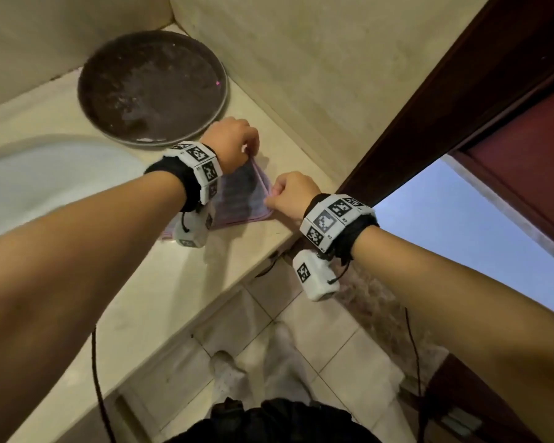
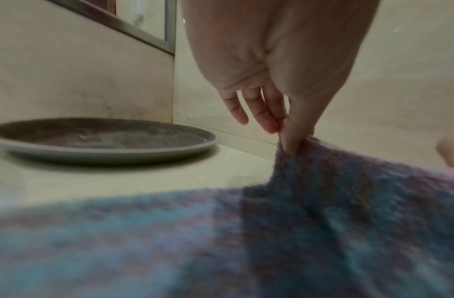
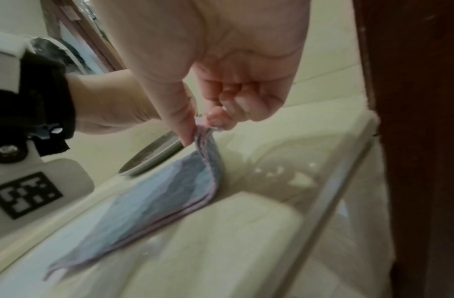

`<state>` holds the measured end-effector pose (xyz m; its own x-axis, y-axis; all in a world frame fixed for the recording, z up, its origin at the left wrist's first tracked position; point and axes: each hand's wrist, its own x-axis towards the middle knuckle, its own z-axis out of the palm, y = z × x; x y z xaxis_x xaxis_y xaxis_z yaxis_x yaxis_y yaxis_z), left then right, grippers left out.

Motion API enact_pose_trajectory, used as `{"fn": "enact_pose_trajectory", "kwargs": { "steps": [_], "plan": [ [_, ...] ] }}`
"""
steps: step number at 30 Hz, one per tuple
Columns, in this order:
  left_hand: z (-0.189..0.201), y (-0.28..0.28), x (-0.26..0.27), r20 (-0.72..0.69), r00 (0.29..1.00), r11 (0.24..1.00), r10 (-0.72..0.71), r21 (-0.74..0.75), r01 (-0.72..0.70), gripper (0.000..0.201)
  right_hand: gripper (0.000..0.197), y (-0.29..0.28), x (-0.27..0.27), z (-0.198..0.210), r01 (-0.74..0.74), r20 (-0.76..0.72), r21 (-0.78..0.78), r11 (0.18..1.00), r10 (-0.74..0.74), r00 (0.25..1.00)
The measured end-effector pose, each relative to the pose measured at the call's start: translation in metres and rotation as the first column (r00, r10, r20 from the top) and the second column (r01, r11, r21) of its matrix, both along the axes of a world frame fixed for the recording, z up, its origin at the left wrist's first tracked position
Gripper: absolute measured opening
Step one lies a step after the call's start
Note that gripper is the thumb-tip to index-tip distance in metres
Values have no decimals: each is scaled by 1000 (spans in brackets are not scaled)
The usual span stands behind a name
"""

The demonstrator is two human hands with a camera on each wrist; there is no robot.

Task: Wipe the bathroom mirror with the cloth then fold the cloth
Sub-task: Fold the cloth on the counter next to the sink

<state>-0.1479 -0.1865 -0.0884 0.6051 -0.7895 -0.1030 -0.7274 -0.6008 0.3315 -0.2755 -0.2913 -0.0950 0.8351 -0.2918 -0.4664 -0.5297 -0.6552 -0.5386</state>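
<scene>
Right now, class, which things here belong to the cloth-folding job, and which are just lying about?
In the job:
cloth
left hand, pinching one corner
right hand, pinching another corner
countertop, under the cloth

Lying about:
round dark tray
sink
door frame

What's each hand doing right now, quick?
Left hand: closed, pinching a corner of the cloth.
Right hand: closed, pinching another corner of it.

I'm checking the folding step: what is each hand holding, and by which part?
Both hold the cloth. The left hand pinches its far corner, the right hand pinches the near corner of the same raised edge; the rest lies on the counter.
</scene>
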Motion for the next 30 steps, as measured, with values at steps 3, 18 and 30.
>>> {"fn": "enact_pose_trajectory", "kwargs": {
  "steps": [3,18,30],
  "plan": [
    [9,40,11,65,998,1000,18,20,-19,9,26,30,8,8,-44,76,94,995,37,996],
    [-37,158,6,-86,904,908,418,5,-420,31,25,128,40,-22,-81,91,36,996,78,993],
    [-48,138,-1,-432,630,672,646,-70,-737,25,5,78,88,-33,38,92,-59,998,-33,995]
  ]
}}
